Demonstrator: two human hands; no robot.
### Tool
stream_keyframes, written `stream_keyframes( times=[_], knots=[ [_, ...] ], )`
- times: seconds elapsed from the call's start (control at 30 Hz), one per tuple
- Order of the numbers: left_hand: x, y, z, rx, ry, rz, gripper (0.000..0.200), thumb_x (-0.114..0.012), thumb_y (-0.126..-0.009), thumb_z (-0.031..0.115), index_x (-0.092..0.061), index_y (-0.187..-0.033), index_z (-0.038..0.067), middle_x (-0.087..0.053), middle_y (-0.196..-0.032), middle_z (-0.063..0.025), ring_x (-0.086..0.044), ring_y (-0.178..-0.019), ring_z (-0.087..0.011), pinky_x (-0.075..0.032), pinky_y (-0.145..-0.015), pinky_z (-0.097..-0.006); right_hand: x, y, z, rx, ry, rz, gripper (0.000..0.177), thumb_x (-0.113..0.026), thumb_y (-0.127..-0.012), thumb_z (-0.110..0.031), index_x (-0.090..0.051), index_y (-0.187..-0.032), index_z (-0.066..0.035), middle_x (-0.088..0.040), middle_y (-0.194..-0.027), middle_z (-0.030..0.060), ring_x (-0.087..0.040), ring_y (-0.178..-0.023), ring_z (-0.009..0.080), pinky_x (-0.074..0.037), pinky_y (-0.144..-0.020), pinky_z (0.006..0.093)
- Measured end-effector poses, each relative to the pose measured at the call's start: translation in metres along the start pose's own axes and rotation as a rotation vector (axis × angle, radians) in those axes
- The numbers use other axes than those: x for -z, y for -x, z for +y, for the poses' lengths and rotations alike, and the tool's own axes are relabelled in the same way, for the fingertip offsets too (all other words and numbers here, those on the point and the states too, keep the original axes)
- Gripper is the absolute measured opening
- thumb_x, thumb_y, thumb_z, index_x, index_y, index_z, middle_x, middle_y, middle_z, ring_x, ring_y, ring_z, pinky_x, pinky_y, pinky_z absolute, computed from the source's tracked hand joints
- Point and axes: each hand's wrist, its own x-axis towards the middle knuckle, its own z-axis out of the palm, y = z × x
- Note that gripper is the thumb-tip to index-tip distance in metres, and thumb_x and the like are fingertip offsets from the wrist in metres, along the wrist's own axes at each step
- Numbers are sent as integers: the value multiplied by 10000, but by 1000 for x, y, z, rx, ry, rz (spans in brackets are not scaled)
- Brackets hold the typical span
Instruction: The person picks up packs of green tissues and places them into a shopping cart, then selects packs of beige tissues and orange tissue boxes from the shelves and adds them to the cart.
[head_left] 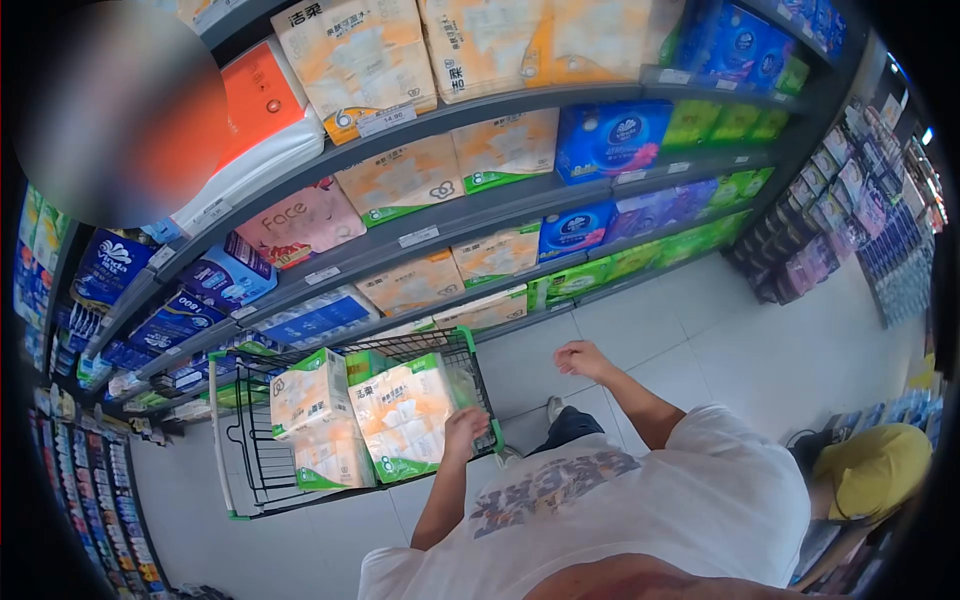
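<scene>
My left hand (464, 432) is over the front end of a black wire shopping cart (262, 462) with green corners. Its fingers look loosely spread beside a large tissue pack (404, 418); whether it touches the pack or the rim is unclear. My right hand (582, 360) hangs in the air between the cart and the shelves, fingers apart and nothing in it. Inside the cart, another orange-and-white pack (309, 393) sits on top of a similar pack (335, 458), left of the large one. A green pack (368, 364) shows behind them.
Curved grey shelves (400, 238) run across the top with orange, blue, purple and green tissue packs. A blurred round patch hides the upper left. At the right edge, a person in a yellow top (872, 474) is bent near low shelves. Hanging goods (835, 200) line the far aisle.
</scene>
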Motion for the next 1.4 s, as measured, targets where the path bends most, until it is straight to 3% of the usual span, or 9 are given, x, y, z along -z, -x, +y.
stream_keyframes(
  times=[0.27,0.43,0.47,0.57,0.83,0.97,1.1,1.17,1.4],
  knots=[
    [-28,-52,55,-155,-45,48,186,-575,-877,112,-646,-1018,12,-688,-898,-101,-654,-785,-166,-513,-653,-265,70,-54,-69,148,-28,48,230,-631,-897,-244,-673,-1030,-62,-676,-888,31,-643,-806,121,-489,-665,257],
    [-138,-78,203,-457,-379,-68,176,-623,-871,110,-633,-1022,20,-652,-824,-40,-602,-715,-126,-486,-623,-252,164,-84,-162,518,80,131,237,-659,-889,-188,-663,-1056,-20,-676,-891,45,-625,-813,115,-498,-704,263],
    [-162,-95,224,-661,-319,-112,152,-604,-877,139,-651,-956,18,-634,-751,-41,-529,-621,-101,-413,-544,-265,185,-75,-198,547,63,153,251,-672,-872,-165,-660,-1065,-4,-679,-887,66,-625,-828,121,-497,-715,262],
    [-250,-76,320,-920,-528,-97,369,-666,-829,174,-609,-1129,-33,-695,-916,-127,-661,-836,-184,-518,-759,-301,250,-81,-274,796,88,316,304,-692,-860,-177,-646,-1099,5,-690,-946,96,-644,-879,155,-506,-753,285],
    [-420,-22,467,-1434,-777,59,573,-698,-757,216,-534,-1241,-43,-586,-1219,-224,-591,-1095,-323,-472,-942,-402,342,-86,-429,1327,404,985,559,-780,-759,-326,-594,-1181,-9,-656,-1110,181,-637,-1018,245,-499,-859,352],
    [-449,-36,504,-1800,-916,302,678,-683,-738,218,-453,-1314,-56,-512,-1294,-256,-496,-1201,-390,-396,-1033,-423,368,-114,-475,1310,357,639,658,-806,-719,-377,-562,-1195,7,-658,-1119,172,-638,-1025,266,-494,-884,363],
    [-463,-38,526,-1795,-871,315,701,-661,-743,190,-404,-1347,-58,-511,-1290,-269,-476,-1230,-399,-388,-1035,-423,377,-141,-498,1141,367,649,722,-833,-676,-421,-563,-1191,8,-660,-1123,161,-640,-1045,260,-499,-901,359],
    [-469,-33,537,-1576,-872,153,768,-696,-773,190,-343,-1412,-49,-475,-1363,-242,-460,-1284,-340,-369,-1061,-367,384,-148,-505,1108,357,696,725,-841,-662,-435,-577,-1178,-1,-663,-1120,155,-643,-1046,257,-505,-899,357],
    [-489,-43,547,-1428,-654,101,736,-642,-801,97,-296,-1434,-48,-531,-1320,-181,-518,-1218,-262,-397,-1010,-331,388,-142,-513,1005,290,371,581,-787,-745,-361,-620,-1169,-1,-681,-1082,107,-647,-957,192,-515,-812,315]
  ],
)
